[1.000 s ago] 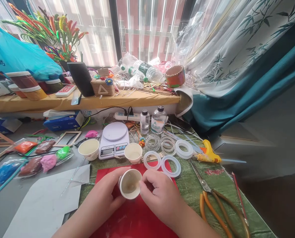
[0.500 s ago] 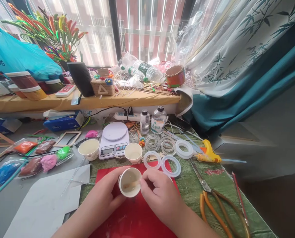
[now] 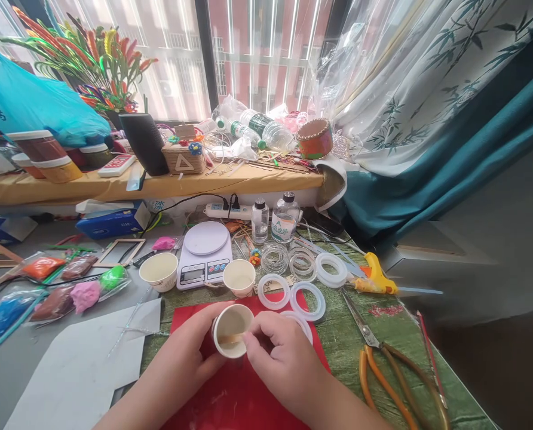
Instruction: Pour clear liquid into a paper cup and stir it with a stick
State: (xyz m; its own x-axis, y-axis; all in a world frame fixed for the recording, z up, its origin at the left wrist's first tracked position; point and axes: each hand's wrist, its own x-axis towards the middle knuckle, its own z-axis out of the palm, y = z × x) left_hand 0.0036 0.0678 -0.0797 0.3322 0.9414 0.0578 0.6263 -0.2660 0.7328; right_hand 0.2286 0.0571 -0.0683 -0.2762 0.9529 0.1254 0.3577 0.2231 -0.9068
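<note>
Over red card [image 3: 235, 394], left fingers [image 3: 208, 315] clasp a cup [image 3: 234, 321], right fingers [image 3: 263, 326] a half-hidden stick [image 3: 230, 338].

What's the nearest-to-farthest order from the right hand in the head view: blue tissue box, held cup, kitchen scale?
1. Held cup: in the left hand, just left of the right hand.
2. Kitchen scale: ahead and left.
3. Blue tissue box: farther ahead and left.

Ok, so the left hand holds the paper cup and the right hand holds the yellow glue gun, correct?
Not the glue gun: in the head view it lies on the table, and the right hand holds a tan stick. The left hand does hold the paper cup.
</note>
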